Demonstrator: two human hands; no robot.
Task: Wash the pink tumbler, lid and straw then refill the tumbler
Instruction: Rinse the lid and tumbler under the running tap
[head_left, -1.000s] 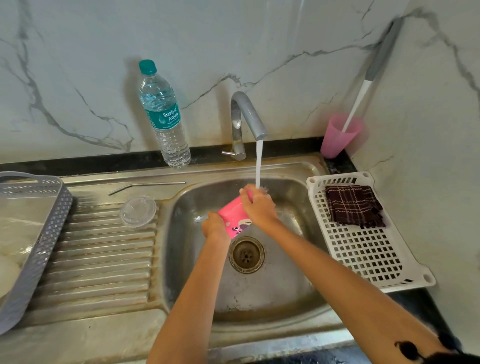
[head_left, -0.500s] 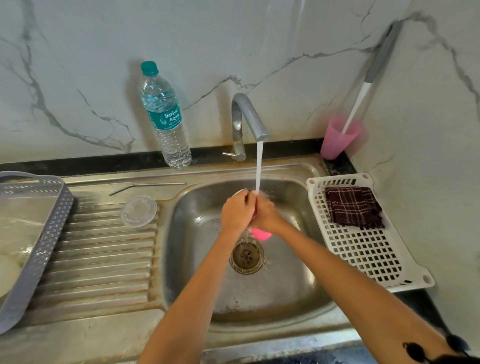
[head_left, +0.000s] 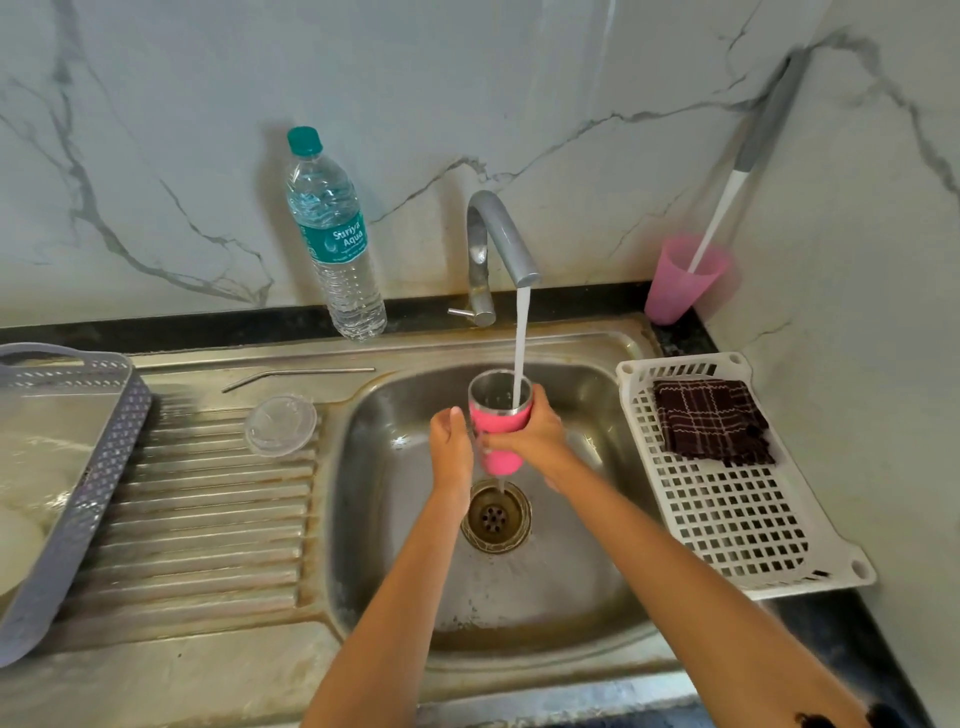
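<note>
The pink tumbler (head_left: 500, 425) stands upright over the steel sink (head_left: 582, 587), its metal mouth under the running stream from the tap (head_left: 496, 239). My right hand (head_left: 540, 441) grips it around the middle from the right. My left hand (head_left: 451, 441) is against its left side, thumb up; its fingers are hidden behind the tumbler. Water runs into the tumbler and some falls from below it toward the drain (head_left: 496, 517). The clear lid (head_left: 280, 425) and the metal straw (head_left: 296, 375) lie on the ridged drainboard to the left.
A water bottle (head_left: 335, 244) with a green cap stands behind the drainboard. A pink cup (head_left: 680, 283) with a brush sits in the back right corner. A white rack (head_left: 737, 525) with a dark checked cloth (head_left: 711, 421) lies right of the sink, and a grey basket (head_left: 98, 467) sits at far left.
The tumbler was tilted on its side, then hidden between both hands; now it is upright with its mouth under the stream, and both hands hold its sides.
</note>
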